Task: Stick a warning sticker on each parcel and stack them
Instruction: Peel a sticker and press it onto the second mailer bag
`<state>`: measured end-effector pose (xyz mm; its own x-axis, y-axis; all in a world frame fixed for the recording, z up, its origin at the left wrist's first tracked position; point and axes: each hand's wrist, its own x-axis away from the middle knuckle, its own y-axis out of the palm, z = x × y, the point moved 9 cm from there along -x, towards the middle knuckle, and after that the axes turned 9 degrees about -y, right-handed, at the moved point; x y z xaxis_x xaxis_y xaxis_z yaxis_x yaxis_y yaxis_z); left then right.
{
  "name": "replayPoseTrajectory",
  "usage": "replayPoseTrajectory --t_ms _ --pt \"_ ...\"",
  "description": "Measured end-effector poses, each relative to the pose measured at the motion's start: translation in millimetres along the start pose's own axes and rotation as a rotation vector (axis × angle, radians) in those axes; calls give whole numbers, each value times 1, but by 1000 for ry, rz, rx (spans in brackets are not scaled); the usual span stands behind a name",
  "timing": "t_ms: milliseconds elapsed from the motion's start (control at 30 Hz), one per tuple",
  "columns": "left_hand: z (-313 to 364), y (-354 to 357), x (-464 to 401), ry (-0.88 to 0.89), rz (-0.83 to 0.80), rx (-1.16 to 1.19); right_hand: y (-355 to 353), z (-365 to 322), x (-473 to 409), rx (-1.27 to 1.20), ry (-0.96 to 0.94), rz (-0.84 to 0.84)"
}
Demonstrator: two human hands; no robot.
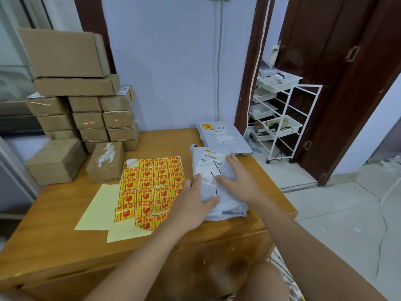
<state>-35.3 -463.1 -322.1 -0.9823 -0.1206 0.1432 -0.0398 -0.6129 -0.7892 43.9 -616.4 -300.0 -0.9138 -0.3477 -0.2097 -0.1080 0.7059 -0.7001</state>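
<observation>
Your left hand (196, 205) and right hand (236, 181) lie flat, fingers straight, on the grey parcel (219, 187). It looks soft and light; take its edges.

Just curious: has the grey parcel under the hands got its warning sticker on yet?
Not that shows: the grey parcel bears only a white shipping label; the far parcel has a yellow-red sticker.
</observation>
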Motion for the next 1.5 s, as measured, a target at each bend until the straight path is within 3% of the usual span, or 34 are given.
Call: replayPoseTrajectory --t_ms 167,300,500,767,933,1033,1133,1300,1500 --pt "-8 -8 -6 4 -2 -142 12 -5 -6 15 -1 -105" --pt "-6 -19 -15 59 65 -281 6 12 -4 -63 71 -51" --pt "4 -9 -24 109 17 -180 23 19 23 41 100 -212" --pt "-6 -27 -20 120 -20 -22 19 6 25 94 91 -176" --pt "-43 -84 14 195 80 5 11 -39 37 278 -142 1" --pt "-78 -110 32 176 118 33 35 -85 44 296 -350 -5" --pt "-107 -121 46 164 181 -100 70 -126 49 280 -526 -46" --pt "-135 -104 63 209 154 -261 137 -149 47 277 -619 -196" --pt "-157 -93 65 147 137 -215 165 -151 42 316 -573 -284"
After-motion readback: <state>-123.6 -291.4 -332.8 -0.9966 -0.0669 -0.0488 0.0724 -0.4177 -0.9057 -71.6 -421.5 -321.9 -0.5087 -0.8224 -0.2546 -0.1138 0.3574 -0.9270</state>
